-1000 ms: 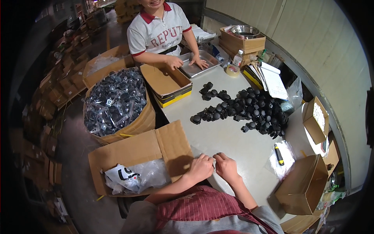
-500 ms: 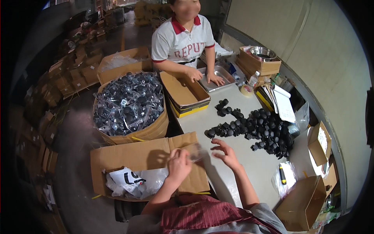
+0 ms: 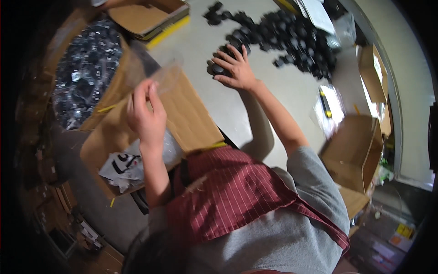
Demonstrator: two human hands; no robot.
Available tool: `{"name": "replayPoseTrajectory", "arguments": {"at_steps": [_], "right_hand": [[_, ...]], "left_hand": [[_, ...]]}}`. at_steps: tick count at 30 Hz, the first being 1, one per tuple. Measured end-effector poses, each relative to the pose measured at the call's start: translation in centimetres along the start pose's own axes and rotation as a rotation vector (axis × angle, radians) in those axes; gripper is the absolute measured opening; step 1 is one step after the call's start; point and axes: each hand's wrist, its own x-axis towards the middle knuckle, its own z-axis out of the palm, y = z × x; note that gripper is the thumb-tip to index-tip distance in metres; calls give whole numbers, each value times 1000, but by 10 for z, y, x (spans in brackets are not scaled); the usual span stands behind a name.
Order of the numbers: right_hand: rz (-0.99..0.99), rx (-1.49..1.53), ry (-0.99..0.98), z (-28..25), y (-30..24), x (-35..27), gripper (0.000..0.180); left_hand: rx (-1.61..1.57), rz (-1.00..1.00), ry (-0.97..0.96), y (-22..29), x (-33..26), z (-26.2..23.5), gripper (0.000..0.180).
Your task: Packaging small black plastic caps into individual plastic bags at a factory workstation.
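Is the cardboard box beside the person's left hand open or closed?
Open: the cardboard box has flaps spread, with crumpled plastic visible inside.

The person's right hand [image 3: 235,68] lay spread on the grey table [image 3: 273,96], fingers over a black part [image 3: 218,70] at the near edge of the pile of black parts [image 3: 283,39]. The left hand [image 3: 146,116] was raised over the open cardboard box [image 3: 191,118], pinching a clear plastic bag [image 3: 159,75]. A yellow-and-black tool [image 3: 325,104] lay near the right forearm.
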Motion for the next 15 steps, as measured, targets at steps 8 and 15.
{"name": "replayPoseTrajectory", "arguments": {"at_steps": [8, 15], "right_hand": [[328, -69, -67, -76, 3, -149, 79], [969, 380, 260, -76, -32, -205, 60]], "left_hand": [[111, 479, -42, 27, -27, 109, 24], [120, 591, -484, -8, -113, 191, 19]]}}
